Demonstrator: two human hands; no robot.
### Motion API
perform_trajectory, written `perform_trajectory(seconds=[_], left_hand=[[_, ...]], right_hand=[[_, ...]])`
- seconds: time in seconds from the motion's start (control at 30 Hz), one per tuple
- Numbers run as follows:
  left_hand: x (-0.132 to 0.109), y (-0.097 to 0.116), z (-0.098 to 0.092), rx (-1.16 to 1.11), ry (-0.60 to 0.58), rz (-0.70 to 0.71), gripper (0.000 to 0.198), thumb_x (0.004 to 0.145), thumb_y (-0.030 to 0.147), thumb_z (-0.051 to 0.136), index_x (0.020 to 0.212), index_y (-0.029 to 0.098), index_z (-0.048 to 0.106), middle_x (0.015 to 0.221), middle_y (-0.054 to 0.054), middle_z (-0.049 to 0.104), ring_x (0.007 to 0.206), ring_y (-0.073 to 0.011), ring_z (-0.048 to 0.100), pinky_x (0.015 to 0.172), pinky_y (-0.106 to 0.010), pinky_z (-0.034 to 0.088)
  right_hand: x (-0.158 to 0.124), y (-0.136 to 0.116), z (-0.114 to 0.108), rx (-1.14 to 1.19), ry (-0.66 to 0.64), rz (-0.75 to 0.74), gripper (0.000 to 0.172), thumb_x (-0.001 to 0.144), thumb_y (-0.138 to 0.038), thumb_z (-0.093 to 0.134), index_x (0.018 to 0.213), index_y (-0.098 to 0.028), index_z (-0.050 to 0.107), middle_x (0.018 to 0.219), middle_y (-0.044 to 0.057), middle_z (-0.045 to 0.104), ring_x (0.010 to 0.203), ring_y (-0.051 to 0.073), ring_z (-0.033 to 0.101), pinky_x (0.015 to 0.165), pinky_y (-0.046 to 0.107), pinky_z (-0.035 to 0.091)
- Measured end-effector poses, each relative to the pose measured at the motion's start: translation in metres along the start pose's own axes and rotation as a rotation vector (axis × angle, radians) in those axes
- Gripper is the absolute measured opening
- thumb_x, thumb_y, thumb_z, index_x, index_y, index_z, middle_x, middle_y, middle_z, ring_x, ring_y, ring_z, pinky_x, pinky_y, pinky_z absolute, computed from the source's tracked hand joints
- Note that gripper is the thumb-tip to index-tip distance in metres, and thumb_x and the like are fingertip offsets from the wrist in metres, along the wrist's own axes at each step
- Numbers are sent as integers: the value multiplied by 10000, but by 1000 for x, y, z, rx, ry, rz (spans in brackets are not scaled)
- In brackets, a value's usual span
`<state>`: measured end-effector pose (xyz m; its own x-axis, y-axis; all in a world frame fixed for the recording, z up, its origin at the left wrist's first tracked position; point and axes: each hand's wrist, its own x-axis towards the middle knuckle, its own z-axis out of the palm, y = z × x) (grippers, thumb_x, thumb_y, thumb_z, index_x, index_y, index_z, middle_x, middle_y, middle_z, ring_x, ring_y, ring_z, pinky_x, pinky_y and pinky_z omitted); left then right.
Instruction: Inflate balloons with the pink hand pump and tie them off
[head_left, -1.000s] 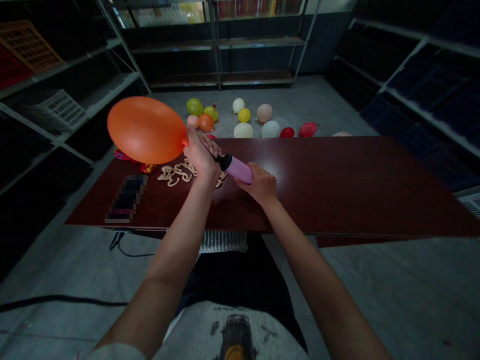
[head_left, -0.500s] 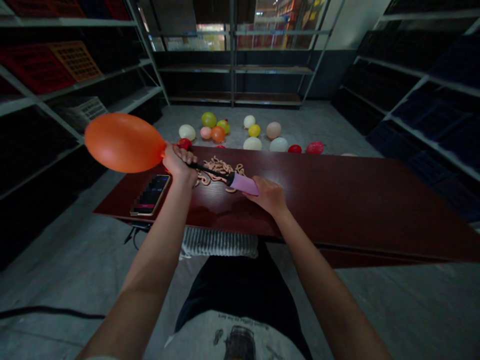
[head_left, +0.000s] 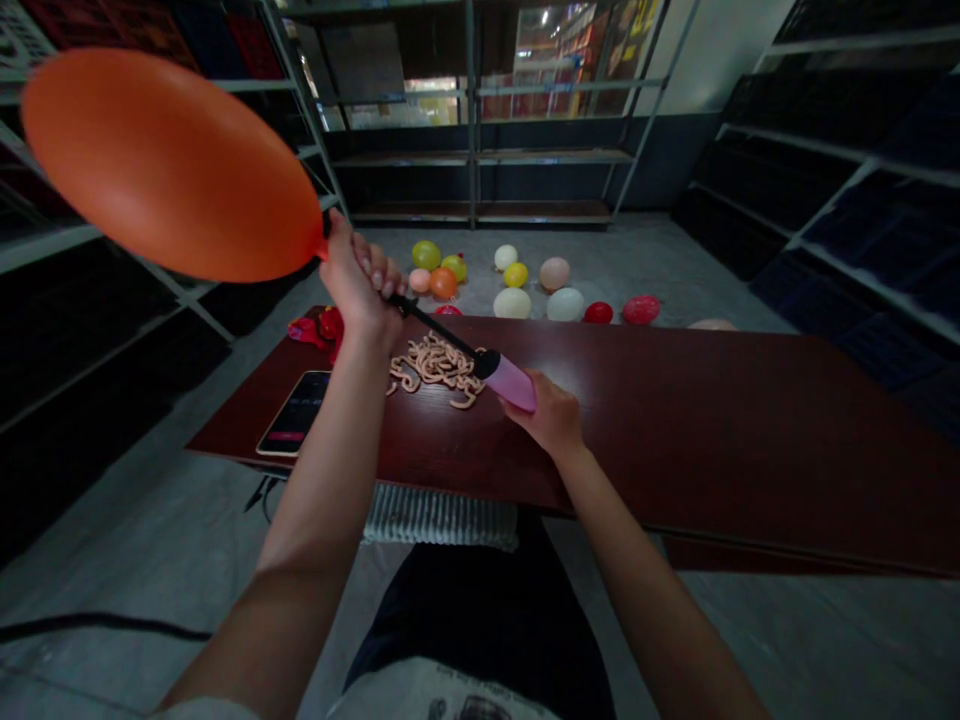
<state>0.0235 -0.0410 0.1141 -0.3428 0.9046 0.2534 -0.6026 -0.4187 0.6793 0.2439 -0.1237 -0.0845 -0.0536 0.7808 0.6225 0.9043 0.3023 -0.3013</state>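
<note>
My left hand (head_left: pixel 361 282) is closed around the neck of a large inflated orange balloon (head_left: pixel 165 165) and the black nozzle of a hand pump, raised above the table's left part. My right hand (head_left: pixel 553 415) grips the pink pump handle (head_left: pixel 510 382), whose thin black rod (head_left: pixel 439 330) is drawn out towards the left hand. Under the pump lies a heap of pale uninflated balloons (head_left: pixel 435 365) on the dark red table (head_left: pixel 712 430).
A phone (head_left: pixel 294 425) lies near the table's left front edge, with red balloon pieces (head_left: pixel 315 328) behind it. Several inflated balloons (head_left: pixel 525 290) are scattered on the floor beyond the table. Metal shelving lines both sides and the back wall.
The left hand has lifted the orange balloon up and to the left, closer to the camera. The pump rod is pulled out farther from the pink handle.
</note>
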Motion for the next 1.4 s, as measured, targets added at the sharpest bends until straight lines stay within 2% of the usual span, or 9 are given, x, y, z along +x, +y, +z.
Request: perform_trajectory(seconds=[0.2,0.33,0.47,0.57,0.73,0.93,1.03,1.2,1.4], left_hand=[[-8,-56,37,39,-14,-44,583,1034,587,480,624,213,299,477,73,181,343,-73,209,416,-237,297],[-30,-101,37,40,-5,-116,549,965,638,570,672,204,403,510,59,255,351,-102,351,424,-251,392],[-48,-120,32,39,-14,-209,567,1057,488,484,591,213,312,435,65,232,291,-80,267,347,-225,319],[-52,-113,27,27,0,-214,578,1093,386,427,559,213,287,393,67,232,263,-75,244,309,-213,239],[-48,-93,7,-18,77,-211,576,1098,331,408,546,211,294,379,73,216,257,-78,225,311,-227,204],[-39,-64,-32,-65,173,-177,634,1035,497,532,536,204,271,391,76,236,291,-76,237,340,-231,230],[-35,-43,-45,-78,208,-166,653,1062,504,471,529,193,257,384,70,228,298,-73,225,346,-223,236],[-24,-8,-58,-93,259,-142,619,1114,348,359,527,188,246,389,56,215,306,-74,214,357,-233,214],[-12,22,-61,-37,246,-43,575,1087,395,439,589,197,231,408,52,226,321,-83,242,387,-246,224]], right_hand=[[0,4,3,3,9,129,469,860,-564,642,1124,-176,645,895,86,762,751,253,722,616,309,449],[0,4,3,-21,23,179,492,865,-590,621,1130,-176,647,885,90,765,734,254,717,600,307,427],[1,5,2,-35,19,187,499,865,-599,613,1130,-177,644,912,92,767,755,252,717,611,303,420],[2,4,2,-46,-8,160,497,872,-589,618,1150,-178,640,937,89,766,776,250,719,615,301,422],[4,-2,0,-47,-81,55,478,893,-564,638,1176,-180,635,982,95,765,830,247,725,632,301,441],[3,-7,0,-77,-145,-55,498,893,-584,646,1188,-183,633,1037,91,760,872,243,716,671,302,440],[3,-9,-2,-84,-172,-81,495,893,-579,653,1190,-183,636,1044,98,759,886,243,709,691,300,441],[3,-11,-5,-73,-182,-120,497,878,-568,680,1189,-182,643,1042,100,760,882,245,710,722,308,459],[3,-13,-5,-31,-178,-124,499,878,-551,686,1205,-178,634,1033,92,758,882,239,712,740,312,475]])
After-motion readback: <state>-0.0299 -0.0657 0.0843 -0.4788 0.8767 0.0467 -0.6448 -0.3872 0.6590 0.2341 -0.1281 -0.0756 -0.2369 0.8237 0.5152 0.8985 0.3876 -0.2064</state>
